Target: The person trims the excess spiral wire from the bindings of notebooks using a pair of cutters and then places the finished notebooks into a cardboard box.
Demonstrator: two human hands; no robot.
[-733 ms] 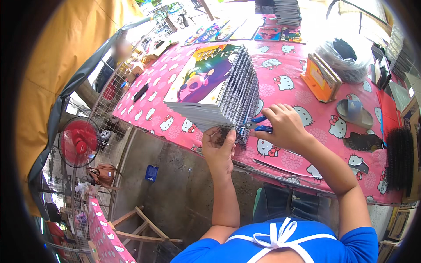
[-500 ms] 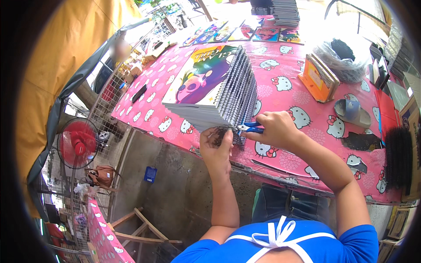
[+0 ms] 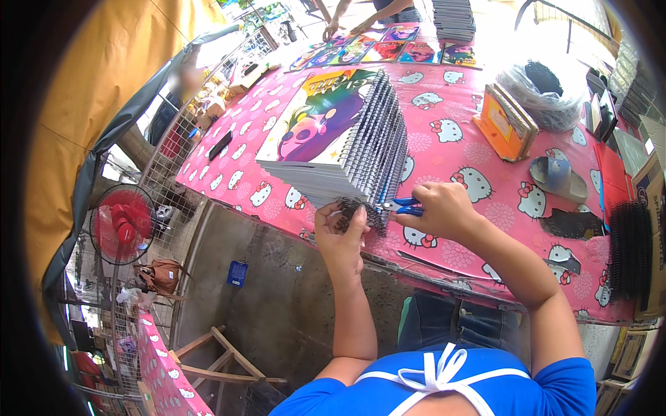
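A tall stack of spiral-bound notebooks (image 3: 320, 125) with colourful covers stands before me, its black coil bindings along the right side. At the stack's near corner my left hand (image 3: 340, 243) is closed, thumb and fingers pinching a tangle of thin black coil ends (image 3: 352, 210). My right hand (image 3: 447, 209) grips blue-handled pliers (image 3: 406, 206), their metal jaws pointing left at the coil ends beside my left fingers. Whether the jaws touch a coil is too small to tell.
The table has a pink patterned cover (image 3: 499, 211). To the right are an orange desk calendar (image 3: 505, 125), a plastic bag (image 3: 541, 97), a slipper (image 3: 557, 178) and a bundle of black coils (image 3: 628, 249). Across the table, another person's hands (image 3: 331, 29) reach over laid-out covers (image 3: 381, 52).
The pliers and my right hand have shifted slightly right. My left hand keeps its pinch on the coil ends. Another person's arms have come into view at the far end.
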